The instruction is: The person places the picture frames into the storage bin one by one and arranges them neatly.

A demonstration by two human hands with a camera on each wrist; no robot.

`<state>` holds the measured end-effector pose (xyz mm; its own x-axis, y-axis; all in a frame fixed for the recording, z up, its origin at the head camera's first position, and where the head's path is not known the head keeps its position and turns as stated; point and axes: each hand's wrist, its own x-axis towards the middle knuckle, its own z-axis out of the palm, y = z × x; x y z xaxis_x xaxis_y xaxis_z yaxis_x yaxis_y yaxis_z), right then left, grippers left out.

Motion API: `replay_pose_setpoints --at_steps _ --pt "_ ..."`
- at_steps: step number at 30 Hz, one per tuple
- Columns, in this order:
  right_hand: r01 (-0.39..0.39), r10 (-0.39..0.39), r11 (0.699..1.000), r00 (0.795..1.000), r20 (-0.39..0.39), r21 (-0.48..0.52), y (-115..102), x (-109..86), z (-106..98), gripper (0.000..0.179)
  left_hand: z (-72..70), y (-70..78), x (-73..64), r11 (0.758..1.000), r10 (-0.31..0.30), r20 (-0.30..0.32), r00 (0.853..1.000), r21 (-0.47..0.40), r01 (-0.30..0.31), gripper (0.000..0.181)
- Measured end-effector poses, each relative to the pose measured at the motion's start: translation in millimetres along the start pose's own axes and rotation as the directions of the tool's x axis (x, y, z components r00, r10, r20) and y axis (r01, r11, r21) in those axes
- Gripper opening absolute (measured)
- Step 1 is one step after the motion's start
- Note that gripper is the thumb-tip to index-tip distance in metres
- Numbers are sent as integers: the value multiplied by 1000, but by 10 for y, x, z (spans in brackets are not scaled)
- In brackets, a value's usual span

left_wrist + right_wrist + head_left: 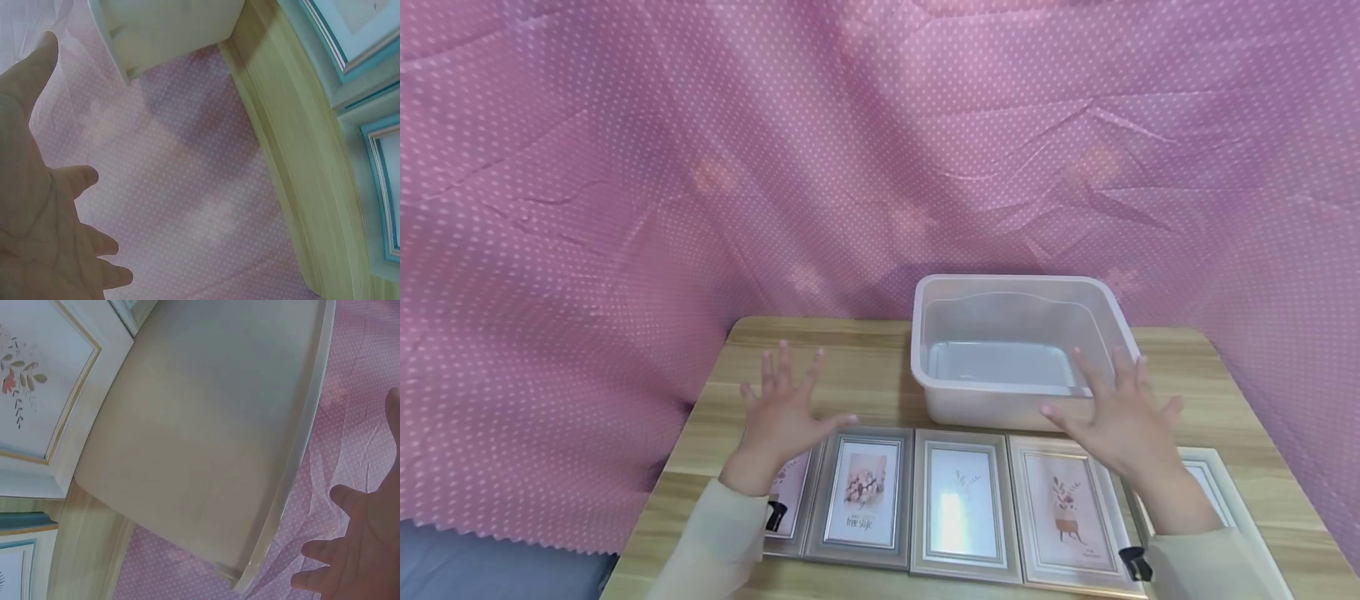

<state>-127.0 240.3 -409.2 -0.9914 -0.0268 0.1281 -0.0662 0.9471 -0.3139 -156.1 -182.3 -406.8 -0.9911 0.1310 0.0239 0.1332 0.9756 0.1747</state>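
My left hand [781, 423] is held out with its fingers spread, above the left end of a row of picture frames. Beneath it lies a frame with a pink print [792, 492], partly covered by the hand and sleeve. My right hand [1123, 425] spreads its fingers too, overlapping the front right corner of a white plastic bin [1000, 410] in the head view. Below that hand are a frame with a potted plant print [1063, 517] and, at the far right, a pale frame [1213, 467] half hidden by the arm. Neither hand holds anything.
Between the hands lie a grey frame with a flower print [867, 492] and a silver frame [964, 504] with glare on its glass. All sit on a wooden table [842, 367]. A pink dotted cloth [850, 167] hangs behind and around the table.
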Motion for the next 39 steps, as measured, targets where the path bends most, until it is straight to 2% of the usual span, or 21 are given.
replay_pose_setpoints --at_steps 9,19,27,35,39 --pt "-41 41 999 999 17 22 151 31 -38 91 6 -200 14 1000 -13 -25 1000 -25 13 109" --pt "-83 82 995 996 21 49 332 64 -55 93 13 -450 -13 997 -60 -15 998 -48 59 108" --pt "-117 117 989 993 9 85 493 85 -60 91 78 -654 -23 995 -81 -43 996 -64 78 107" --pt "-92 100 981 994 -36 173 688 144 -28 91 133 -889 -80 984 -127 -58 990 -130 119 106" --pt "-94 104 968 994 -29 232 778 167 -13 91 170 -998 -94 980 -133 -60 989 -157 123 105"
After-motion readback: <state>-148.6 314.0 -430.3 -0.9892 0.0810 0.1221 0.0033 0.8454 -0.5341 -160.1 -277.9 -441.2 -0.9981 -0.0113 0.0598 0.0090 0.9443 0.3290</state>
